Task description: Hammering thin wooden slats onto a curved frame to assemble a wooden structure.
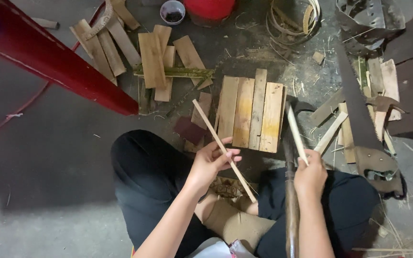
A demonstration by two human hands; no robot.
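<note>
The person sits on the floor with knees apart, both hands raised in front of the lap. The left hand is closed around a long thin bamboo strip; the fingers wrap the strip near its middle. The strip runs diagonally, its lower end pointing toward the lap and its upper end reaching up and to the left over a small dark wood piece. The right hand is clamped on the lower end of a shorter pale stick, which rises from the fist and leans slightly left. The two hands are well apart, and the two pieces do not touch. A dark round handle runs up between the knees just beside the right hand; whether the hand touches it cannot be told. Just beyond the hands lies a low block of pale planks set side by side, positioned between the two held pieces. To the right of the block, a hand saw lies on the floor with its blade pointing away, among scattered offcuts. Farther off lie loose wood slats, a green bamboo length, a small bowl, and a coil of split strips. A red beam crosses the upper left.
</note>
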